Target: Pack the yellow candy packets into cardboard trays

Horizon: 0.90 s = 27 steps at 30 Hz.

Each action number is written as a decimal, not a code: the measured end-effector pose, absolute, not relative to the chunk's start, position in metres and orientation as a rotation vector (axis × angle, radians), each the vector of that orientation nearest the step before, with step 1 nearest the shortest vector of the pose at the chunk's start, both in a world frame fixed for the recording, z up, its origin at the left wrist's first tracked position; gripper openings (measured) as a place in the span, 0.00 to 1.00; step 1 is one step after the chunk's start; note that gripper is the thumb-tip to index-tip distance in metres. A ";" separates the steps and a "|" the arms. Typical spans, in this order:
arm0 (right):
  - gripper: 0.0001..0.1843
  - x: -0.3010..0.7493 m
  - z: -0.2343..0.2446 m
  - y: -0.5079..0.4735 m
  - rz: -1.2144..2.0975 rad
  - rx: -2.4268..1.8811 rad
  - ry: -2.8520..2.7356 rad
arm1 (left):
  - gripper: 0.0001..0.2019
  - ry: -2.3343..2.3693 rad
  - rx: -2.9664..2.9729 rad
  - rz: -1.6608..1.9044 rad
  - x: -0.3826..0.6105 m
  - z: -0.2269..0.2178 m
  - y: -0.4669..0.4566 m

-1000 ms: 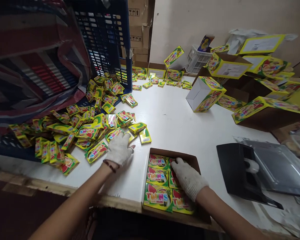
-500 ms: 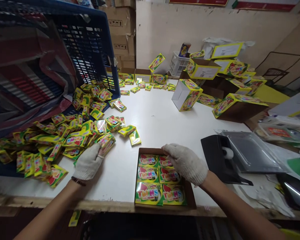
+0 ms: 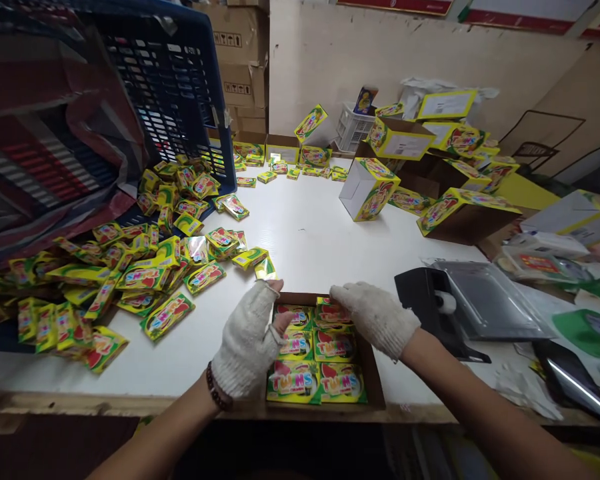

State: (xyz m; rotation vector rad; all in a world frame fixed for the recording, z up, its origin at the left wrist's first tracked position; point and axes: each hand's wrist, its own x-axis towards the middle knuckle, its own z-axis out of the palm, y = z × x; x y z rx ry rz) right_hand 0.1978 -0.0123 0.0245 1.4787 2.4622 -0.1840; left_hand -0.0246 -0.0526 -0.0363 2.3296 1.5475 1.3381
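Note:
A shallow brown cardboard box (image 3: 375,387) sits at the table's near edge, filled with rows of yellow-green "Twins" packets (image 3: 336,383). My left hand (image 3: 247,340), in a white glove, stands on edge over the box's left wall. Its fingers are pressed together, its thumb rests on a packet in the box, and its palm side is hidden. My right hand (image 3: 375,317), also gloved, lies flat over the box's far right corner, fingers stretched onto a packet (image 3: 330,312). A loose packet (image 3: 266,268) lies just beyond my left fingertips.
A big heap of loose packets (image 3: 130,273) spills from a tipped blue crate (image 3: 180,87) at the left. Printed yellow cartons (image 3: 370,190) stand at the back and right. A black tape dispenser (image 3: 425,300) and a grey tray (image 3: 490,303) lie right of the box.
My left hand has left the packet heap and moved right to the box's left wall. My right hand stays over the box's far edge, shifted slightly.

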 end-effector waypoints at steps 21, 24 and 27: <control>0.13 0.190 -0.038 -0.025 -0.520 1.573 2.403 | 0.16 2.506 1.881 0.299 -0.196 -0.079 -0.069; 0.15 0.179 -0.017 -0.029 -0.647 1.677 2.592 | 0.19 2.213 2.007 0.757 -0.168 -0.064 -0.072; 0.18 0.158 0.007 -0.033 -0.947 1.809 2.824 | 0.25 1.757 2.404 1.091 -0.120 -0.044 -0.074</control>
